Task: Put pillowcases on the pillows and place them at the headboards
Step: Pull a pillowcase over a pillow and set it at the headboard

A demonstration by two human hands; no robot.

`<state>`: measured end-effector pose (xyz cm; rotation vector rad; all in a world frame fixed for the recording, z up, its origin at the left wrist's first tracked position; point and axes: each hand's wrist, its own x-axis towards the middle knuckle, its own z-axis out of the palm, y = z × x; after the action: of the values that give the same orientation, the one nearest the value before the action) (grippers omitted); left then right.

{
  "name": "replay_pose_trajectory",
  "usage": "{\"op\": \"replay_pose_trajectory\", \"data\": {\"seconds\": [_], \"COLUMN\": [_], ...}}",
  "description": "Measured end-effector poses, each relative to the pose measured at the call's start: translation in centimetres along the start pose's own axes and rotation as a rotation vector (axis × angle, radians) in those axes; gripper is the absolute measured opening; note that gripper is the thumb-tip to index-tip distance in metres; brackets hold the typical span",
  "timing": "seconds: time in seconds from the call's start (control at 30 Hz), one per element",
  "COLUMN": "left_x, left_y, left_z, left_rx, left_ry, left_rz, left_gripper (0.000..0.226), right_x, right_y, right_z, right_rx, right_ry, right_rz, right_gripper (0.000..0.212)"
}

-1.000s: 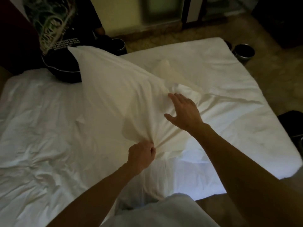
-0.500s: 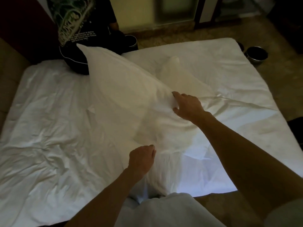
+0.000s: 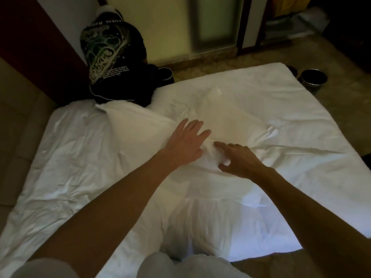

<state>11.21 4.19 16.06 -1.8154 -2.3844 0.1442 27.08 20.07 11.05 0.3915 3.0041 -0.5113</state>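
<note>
Pillow (image 3: 140, 125), soft white, prob. under left hand (image 3: 186, 143) w/ splayed fingers.

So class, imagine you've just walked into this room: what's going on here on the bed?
A person leans over a bed covered by a rumpled white sheet, working on a white pillow lying near the middle. The left hand lies flat and open on the pillow, and the right hand reaches in beside it with spread fingers at the bunched cloth. Neither hand is gripping anything. A second pillow lies just beyond. Someone in a dark printed top sits at the far edge.
</note>
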Motion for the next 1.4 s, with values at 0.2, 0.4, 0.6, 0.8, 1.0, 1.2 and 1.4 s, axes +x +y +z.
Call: {"op": "replay_pose_trajectory", "data": {"seconds": [0.2,0.4,0.6,0.8,1.0,1.2,1.4], "left_x": [2.5,2.8,1.4,-2.7,-5.0,-7.6,-10.1], "left_y": [-0.6,-1.5,-4.4,-8.4,-10.1,-10.2,-13.0], "left_z": [-1.8,-2.0,-3.0,-3.0,-2.7,-1.2,-3.4], "left_rx": [0.091,0.028,0.056,0.178,0.136,0.113,0.287], "left_ry": [-0.424,-0.347,-0.093,-0.026,0.027,0.101,-0.049], "left_rz": [0.064,0.081,0.037,-0.007,0.020,0.064,-0.078], "left_gripper": [0.055,0.043,0.028,0.034,0.034,0.021,0.015], "right_x": [-0.3,0.6,2.1,3.3,5.5,8.7,10.7], "right_y": [1.1,1.6,0.7,-2.1,-2.5,-7.8,-12.0], "right_z": [-2.3,-3.7,-5.9,-6.4,-6.2,-4.9,-0.8], "right_rx": [0.110,-0.034,0.004,0.085,0.146,0.146,0.104], "right_ry": [-0.049,-0.053,-0.198,-0.261,-0.052,-0.072,-0.258], "right_rz": [0.066,0.109,0.127,0.054,0.179,-0.022,-0.056], "right_gripper": [0.052,0.031,0.031,0.047,0.033,0.063,0.069]}}
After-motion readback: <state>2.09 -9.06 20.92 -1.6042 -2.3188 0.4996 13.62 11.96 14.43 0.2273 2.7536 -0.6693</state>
